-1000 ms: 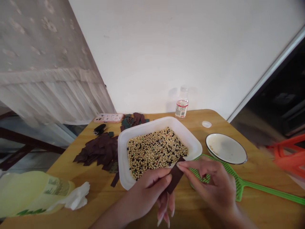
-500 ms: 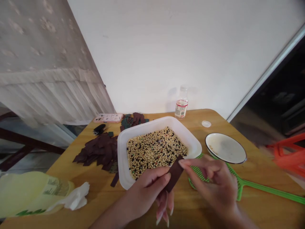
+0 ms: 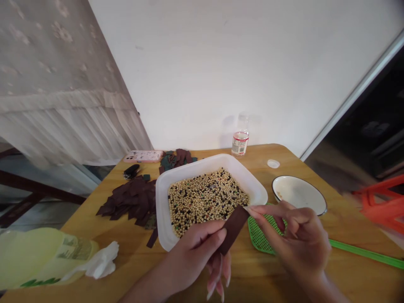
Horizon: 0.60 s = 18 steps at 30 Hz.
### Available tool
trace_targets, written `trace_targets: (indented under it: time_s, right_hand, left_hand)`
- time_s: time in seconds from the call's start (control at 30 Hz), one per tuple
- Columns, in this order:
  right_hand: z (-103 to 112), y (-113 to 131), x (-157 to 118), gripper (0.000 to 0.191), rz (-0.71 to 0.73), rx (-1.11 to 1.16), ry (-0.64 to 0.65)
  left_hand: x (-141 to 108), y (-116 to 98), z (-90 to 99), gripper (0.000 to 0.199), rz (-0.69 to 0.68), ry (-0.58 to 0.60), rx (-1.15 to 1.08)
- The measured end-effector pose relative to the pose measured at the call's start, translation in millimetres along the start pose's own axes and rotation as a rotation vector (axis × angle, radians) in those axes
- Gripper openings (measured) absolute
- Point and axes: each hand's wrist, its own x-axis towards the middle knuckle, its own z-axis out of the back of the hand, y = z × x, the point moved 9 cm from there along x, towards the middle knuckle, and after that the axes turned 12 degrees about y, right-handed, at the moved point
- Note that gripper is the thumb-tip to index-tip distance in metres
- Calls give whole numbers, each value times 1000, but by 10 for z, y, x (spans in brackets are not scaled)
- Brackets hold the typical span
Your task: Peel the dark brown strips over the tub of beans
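Observation:
Between the thumb and fingers of my left hand (image 3: 202, 248) is a flat dark brown strip (image 3: 235, 227), tilted up to the right. My right hand (image 3: 296, 235) has its thumb and index finger pinched at the strip's upper right corner. What sits between those fingertips is too small to make out. Just beyond the hands stands a white plastic tub (image 3: 164, 210) with small pale and dark beads (image 3: 205, 198) in it. Left of the tub lies a heap of similar dark brown pieces (image 3: 129, 198).
A green plastic swatter (image 3: 261, 235) lies under my right hand, near a white dark-rimmed plate (image 3: 299, 193). At the back are a clear bottle (image 3: 240, 141), a white cap (image 3: 273, 163) and a pink phone (image 3: 143, 156). A yellowish bottle (image 3: 34, 256) and crumpled tissue (image 3: 102, 261) lie at left.
My right hand has shifted right, its pinched fingertips sliding from the strip's face to its corner. My left hand and the strip have barely moved.

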Motion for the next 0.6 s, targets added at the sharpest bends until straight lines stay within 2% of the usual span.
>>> trace_targets:
  time_s: [0.1, 0.27, 0.4, 0.53, 0.6]
  right_hand:
    - [-60, 36, 3, 38, 8, 9, 35]
    - [-242, 149, -21, 37, 90, -4, 171]
    - [-149, 129, -21, 40, 70, -55, 86]
    - [-205, 179, -20, 40, 141, -38, 168]
    - [-153, 158, -19, 40, 121, -56, 116]
  left_hand:
    - [8, 11, 18, 33, -9, -7, -12]
    - [17, 32, 18, 33, -7, 0, -29]
    - [4, 7, 48, 33, -14, -39, 33]
    - [5, -10, 52, 34, -23, -41, 46]
    - [8, -18, 48, 34, -34, -35, 48]
